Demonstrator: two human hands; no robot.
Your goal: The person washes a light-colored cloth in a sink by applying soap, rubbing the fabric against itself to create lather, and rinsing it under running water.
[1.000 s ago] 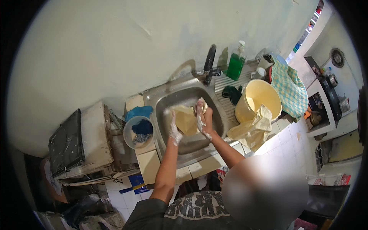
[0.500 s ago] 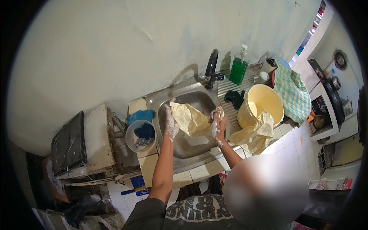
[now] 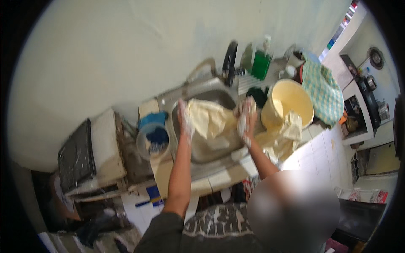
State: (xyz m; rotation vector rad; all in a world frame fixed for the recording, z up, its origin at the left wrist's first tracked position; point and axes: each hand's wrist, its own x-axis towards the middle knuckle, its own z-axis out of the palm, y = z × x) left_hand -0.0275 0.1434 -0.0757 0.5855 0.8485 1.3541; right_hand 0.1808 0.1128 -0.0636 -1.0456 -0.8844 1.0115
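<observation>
Tabletop (image 3: 221,179) of pale tiles held a steel sink (image 3: 211,154), with a cream bucket (image 3: 269,110) to its right and, above that sink, a pale-yellow sheet (image 3: 207,118) spread between left hand (image 3: 185,120) and right hand (image 3: 245,122) (both smeared white), each grip closed on one end, the right's bunched.

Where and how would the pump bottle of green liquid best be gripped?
Probably around the body of the pump bottle, from the near side with the right hand. It stands upright with the wall behind it and the tap to its left; the pump head looks too narrow.
</observation>
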